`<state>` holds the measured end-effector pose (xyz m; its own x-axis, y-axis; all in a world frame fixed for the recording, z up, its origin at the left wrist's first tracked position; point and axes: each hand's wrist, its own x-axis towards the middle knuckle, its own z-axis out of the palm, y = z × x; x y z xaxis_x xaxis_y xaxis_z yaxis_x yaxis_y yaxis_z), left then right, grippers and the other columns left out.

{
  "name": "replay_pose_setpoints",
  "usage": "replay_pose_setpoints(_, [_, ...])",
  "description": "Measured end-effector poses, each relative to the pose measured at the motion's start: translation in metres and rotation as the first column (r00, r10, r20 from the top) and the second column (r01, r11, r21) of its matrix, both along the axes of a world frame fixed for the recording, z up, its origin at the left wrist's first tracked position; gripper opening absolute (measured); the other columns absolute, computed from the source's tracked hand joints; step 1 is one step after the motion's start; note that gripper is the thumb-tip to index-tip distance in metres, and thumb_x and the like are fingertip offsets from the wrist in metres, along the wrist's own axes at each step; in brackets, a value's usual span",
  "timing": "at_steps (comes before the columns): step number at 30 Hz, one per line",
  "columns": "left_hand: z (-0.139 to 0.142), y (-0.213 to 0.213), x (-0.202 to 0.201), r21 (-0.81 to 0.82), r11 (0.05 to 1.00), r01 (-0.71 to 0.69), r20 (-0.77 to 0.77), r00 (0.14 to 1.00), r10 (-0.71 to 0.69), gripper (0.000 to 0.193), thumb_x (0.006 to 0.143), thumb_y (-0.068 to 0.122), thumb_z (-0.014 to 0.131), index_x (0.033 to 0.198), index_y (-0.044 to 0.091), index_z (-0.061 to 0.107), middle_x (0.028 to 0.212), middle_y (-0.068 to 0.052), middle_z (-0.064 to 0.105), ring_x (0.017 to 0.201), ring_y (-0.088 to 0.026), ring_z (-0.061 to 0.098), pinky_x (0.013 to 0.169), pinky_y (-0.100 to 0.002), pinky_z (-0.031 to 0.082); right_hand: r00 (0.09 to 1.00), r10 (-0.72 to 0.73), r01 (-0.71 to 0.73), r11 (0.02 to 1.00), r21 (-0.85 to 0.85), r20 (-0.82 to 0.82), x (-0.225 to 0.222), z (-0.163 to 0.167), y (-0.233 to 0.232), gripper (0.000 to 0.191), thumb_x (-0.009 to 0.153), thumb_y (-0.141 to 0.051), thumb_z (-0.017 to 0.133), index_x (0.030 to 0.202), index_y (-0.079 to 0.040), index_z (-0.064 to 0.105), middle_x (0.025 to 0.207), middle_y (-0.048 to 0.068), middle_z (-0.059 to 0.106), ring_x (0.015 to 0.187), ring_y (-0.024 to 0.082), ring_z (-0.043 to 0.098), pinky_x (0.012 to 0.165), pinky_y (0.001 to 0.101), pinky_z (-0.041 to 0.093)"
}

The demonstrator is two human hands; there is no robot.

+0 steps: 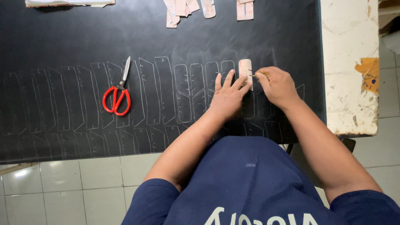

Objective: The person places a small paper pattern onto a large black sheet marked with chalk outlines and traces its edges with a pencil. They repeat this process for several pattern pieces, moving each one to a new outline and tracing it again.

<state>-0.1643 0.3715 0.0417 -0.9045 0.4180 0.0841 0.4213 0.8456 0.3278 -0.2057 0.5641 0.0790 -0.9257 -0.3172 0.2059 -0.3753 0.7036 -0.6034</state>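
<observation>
Scissors (117, 99) with red handles at the left, closed, blades pointing up, flat on the black sheet (62, 46). Sheet spread over the table (350, 83), covered in rows of pale traced outlines — long narrow shapes with small tick marks along the edges. Further right, left hand (227, 96) laid flat on the sheet, palm down, fingers spread and open, fingertips pressing the lower left edge of the template (245, 71). Template a small pale pink card, rounded at the top, upright on the sheet beside the last traced outline in the upper row. Just right of it, right hand (278, 86) closed in a pinch on a thin yellowish marker (259, 75), tip at the template's right edge. Both hands near each other, the template between them. Beyond, along the far edge of the sheet, more pale cut pieces (183, 8) in a loose group — and a flat stack of paper (68, 3) at the far left corner. At the right, worn white table surface bare past the sheet, with an orange scrap (368, 73) stuck on it. Below, tiled floor (62, 187) and a dark blue shirt (254, 183).
</observation>
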Motion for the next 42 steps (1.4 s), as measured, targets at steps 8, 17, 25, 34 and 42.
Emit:
replay_pose_setpoints(8, [0.007,-0.006,-0.002,0.034,0.999,-0.005,0.050,0.999,0.004,0.055,0.084,0.014,0.065,0.139,0.018,0.057,0.151,0.002,0.050,0.149,-0.033,0.035,0.120,-0.067,0.014,0.999,-0.017,0.018,0.999,-0.028,0.035,0.009,0.002,-0.002,0.020,0.105,-0.019,0.063,0.107,-0.003,0.075,0.106,0.014,0.074,0.093,0.032,0.072,0.081,0.0392,0.056])
replay_pose_setpoints(17, [0.004,-0.009,-0.011,0.144,0.988,-0.052,0.125,0.992,0.034,0.042,0.086,0.008,0.058,0.124,0.022,0.069,0.146,0.007,0.056,0.146,-0.029,0.038,0.118,-0.066,0.014,0.987,-0.039,0.047,0.998,-0.052,0.154,0.032,0.008,0.001,0.022,0.102,-0.022,0.063,0.107,-0.004,0.075,0.102,0.012,0.074,0.089,0.028,0.072,0.080,0.0377,0.056])
replay_pose_setpoints(25, [0.000,-0.011,-0.021,0.189,0.979,-0.074,0.171,0.984,0.042,0.039,0.089,0.005,0.054,0.117,0.026,0.072,0.141,0.011,0.059,0.143,-0.026,0.042,0.114,-0.061,0.021,0.988,-0.076,0.074,0.997,0.022,0.137,0.042,0.012,0.002,0.021,0.103,-0.022,0.062,0.106,-0.005,0.075,0.102,0.012,0.074,0.090,0.030,0.071,0.080,0.0386,0.055])
replay_pose_setpoints(34, [-0.007,-0.014,-0.021,0.219,0.974,-0.065,0.149,0.988,0.032,0.040,0.088,0.005,0.055,0.116,0.028,0.072,0.140,0.012,0.060,0.143,-0.025,0.042,0.114,-0.059,0.021,0.995,-0.005,0.015,0.995,-0.096,0.099,0.049,0.005,-0.004,0.017,0.103,-0.017,0.064,0.109,-0.004,0.074,0.104,0.011,0.074,0.091,0.027,0.072,0.081,0.0355,0.056])
replay_pose_setpoints(42, [-0.012,-0.022,-0.011,0.261,0.965,-0.031,0.084,0.996,0.010,0.043,0.094,0.013,0.058,0.133,0.030,0.065,0.150,0.010,0.054,0.148,-0.024,0.037,0.120,-0.059,0.016,0.996,0.045,-0.033,0.988,-0.154,0.075,0.035,0.005,-0.020,0.017,0.102,-0.016,0.065,0.109,-0.003,0.074,0.105,0.013,0.074,0.092,0.027,0.073,0.081,0.0346,0.057])
